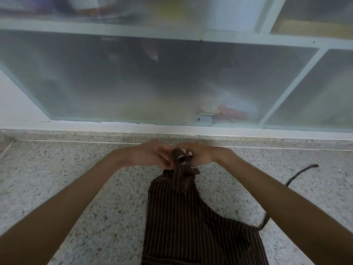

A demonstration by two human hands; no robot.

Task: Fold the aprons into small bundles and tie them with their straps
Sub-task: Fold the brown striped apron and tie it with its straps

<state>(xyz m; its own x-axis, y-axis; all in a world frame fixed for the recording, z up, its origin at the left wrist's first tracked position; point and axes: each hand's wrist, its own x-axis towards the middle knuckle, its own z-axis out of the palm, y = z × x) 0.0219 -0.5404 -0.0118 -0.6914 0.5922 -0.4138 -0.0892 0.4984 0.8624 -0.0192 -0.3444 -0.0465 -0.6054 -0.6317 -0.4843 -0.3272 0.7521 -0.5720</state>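
While both hands meet at the centre of the frame, we see them working the top end of a dark striped apron (193, 222) that lies on a speckled stone counter (76, 178). Our left hand (150, 154) and right hand (202, 154) sit close together, fingers curled in and pinching a narrow striped strap (178, 165). It loops between them and appears to cross over itself, likely so a knot can be drawn. How far the knot has got we cannot tell; the fingers hide it.

From there the apron runs down to the bottom edge of the frame, lower centre, and is still long and loose rather than a small bundle. We judge the folding is not finished, or the strap is being sorted first.

A second thin dark strap (299, 174) trails on the counter at the right of the frame, well apart from the hands, left free for now. Another dark strap end curls by the right forearm at lower right.

Across the upper half of the frame stands a white-framed cabinet (172, 129) with frosted panels; its contents are blurred.
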